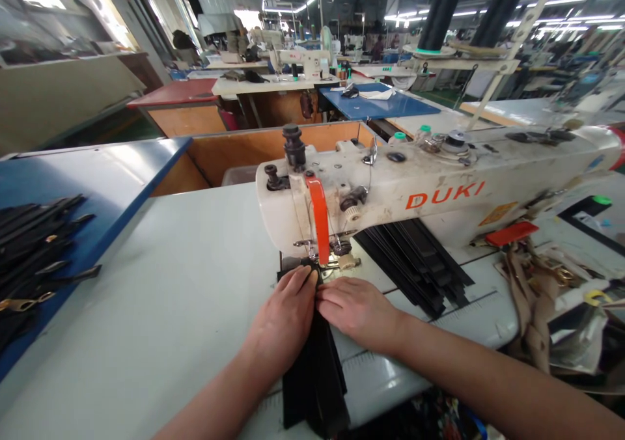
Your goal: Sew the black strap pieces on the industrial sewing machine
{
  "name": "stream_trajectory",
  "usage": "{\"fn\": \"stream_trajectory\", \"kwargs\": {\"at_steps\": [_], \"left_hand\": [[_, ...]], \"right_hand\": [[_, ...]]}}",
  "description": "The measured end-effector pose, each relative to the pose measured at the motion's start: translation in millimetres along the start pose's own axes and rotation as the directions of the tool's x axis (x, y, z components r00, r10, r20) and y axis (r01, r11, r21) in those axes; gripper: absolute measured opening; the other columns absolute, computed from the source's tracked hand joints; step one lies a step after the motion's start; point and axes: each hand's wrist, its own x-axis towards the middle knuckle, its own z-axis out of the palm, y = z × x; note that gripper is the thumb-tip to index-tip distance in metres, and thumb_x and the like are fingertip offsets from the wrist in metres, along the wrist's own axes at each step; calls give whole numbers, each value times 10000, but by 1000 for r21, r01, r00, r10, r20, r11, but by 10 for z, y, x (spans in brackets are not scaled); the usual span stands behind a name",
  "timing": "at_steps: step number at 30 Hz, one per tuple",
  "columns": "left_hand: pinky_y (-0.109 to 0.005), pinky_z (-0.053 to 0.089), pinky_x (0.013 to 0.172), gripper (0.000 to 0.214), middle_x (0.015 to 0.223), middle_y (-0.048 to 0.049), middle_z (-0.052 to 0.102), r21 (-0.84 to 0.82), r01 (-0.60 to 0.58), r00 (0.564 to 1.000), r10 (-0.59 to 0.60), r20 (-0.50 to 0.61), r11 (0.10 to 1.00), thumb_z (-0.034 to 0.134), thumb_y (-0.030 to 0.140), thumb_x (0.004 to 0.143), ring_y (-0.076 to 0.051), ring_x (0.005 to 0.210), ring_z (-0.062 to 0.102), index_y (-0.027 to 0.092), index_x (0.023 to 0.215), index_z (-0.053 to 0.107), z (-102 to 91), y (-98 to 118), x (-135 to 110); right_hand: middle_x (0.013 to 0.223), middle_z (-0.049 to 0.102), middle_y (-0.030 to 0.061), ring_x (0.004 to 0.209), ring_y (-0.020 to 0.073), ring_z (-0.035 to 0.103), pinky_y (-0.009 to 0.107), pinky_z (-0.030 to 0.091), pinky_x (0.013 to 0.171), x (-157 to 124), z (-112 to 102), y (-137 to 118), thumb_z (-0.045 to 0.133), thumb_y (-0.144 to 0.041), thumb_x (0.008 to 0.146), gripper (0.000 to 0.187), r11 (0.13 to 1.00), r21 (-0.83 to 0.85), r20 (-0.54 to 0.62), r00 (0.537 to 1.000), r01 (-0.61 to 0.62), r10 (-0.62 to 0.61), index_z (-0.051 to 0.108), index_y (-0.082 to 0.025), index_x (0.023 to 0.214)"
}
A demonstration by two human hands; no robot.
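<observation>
A white DUKI sewing machine (439, 192) stands on a pale grey table (161, 297). A long black strap (315, 375) runs from under its needle area (336, 254) toward me and hangs off the front edge. My left hand (286, 316) lies flat on the strap's left side, fingers together and stretched toward the needle. My right hand (359, 313) presses flat on the strap's right side, fingertips touching the left hand's. Both hands hold the strap down on the table.
A stack of black strips (415, 258) lies behind the needle under the machine arm. More black straps with metal ends (34, 251) sit on a blue side table at left. Tan webbing and buckles (537, 297) lie at right. Other sewing stations (303, 62) fill the background.
</observation>
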Motion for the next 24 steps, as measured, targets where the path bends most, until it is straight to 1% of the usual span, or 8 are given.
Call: {"fn": "stream_trajectory", "kwargs": {"at_steps": [5,9,13,16,19,20,22,24], "left_hand": [[-379,531,909,318,1052,-165,650,-17,9,1000,-9,-12,1000,357,88,909,-259,1058,589,43,1091,614,22,-10,6],[-386,536,904,318,1077,-160,644,-20,39,999,-39,2,999,379,108,905,-264,1075,587,63,1121,607,41,-11,11],[-384,513,948,353,1090,-146,664,-3,27,1000,-27,-2,1000,325,105,925,-249,1097,593,74,1096,633,19,13,6],[-375,501,971,381,1143,-147,661,4,-9,1000,9,-5,1000,298,126,939,-245,1131,587,64,1083,645,-89,115,-97],[-379,519,952,361,1242,-145,620,-29,-3,999,4,32,1000,372,228,947,-253,1165,569,75,1165,614,-278,318,-320],[-382,525,945,367,1257,-138,614,-59,-17,999,20,51,998,418,275,937,-255,1164,570,92,1197,601,-344,395,-404],[-372,544,916,397,1253,-127,619,-115,-79,993,88,73,990,496,338,904,-260,1142,584,116,1218,594,-457,532,-552],[-346,556,892,374,1211,-105,648,-142,-135,988,144,53,981,507,349,904,-248,1111,604,132,1188,615,-521,625,-648]], "right_hand": [[918,689,70,874,190,626,309,488,859,3,-6,9,514,-137,929,178,1000,0,0,1000,-17,17,645,-143,808],[933,696,79,898,205,634,323,489,876,6,0,12,553,-141,912,128,999,27,36,999,-32,31,659,-134,842],[987,700,82,943,206,636,324,482,905,-9,16,-2,556,-144,913,117,998,36,37,998,-60,59,670,-131,892],[1070,689,89,1004,196,624,315,470,933,-87,-2,-54,530,-144,925,151,995,36,19,995,-96,95,668,-127,983],[1133,671,109,1049,201,609,324,464,947,-254,-61,-162,515,-129,916,221,985,78,-3,988,-156,157,644,-104,1094],[1148,666,115,1060,204,605,330,462,951,-319,-87,-209,511,-121,909,245,977,112,-12,983,-182,185,636,-99,1119],[1159,661,116,1070,206,598,337,460,956,-440,-139,-312,504,-116,901,267,958,180,-24,973,-223,231,629,-104,1137],[1139,668,110,1068,204,592,341,462,957,-532,-186,-414,499,-126,903,260,944,229,-27,968,-238,250,630,-120,1128]]}}
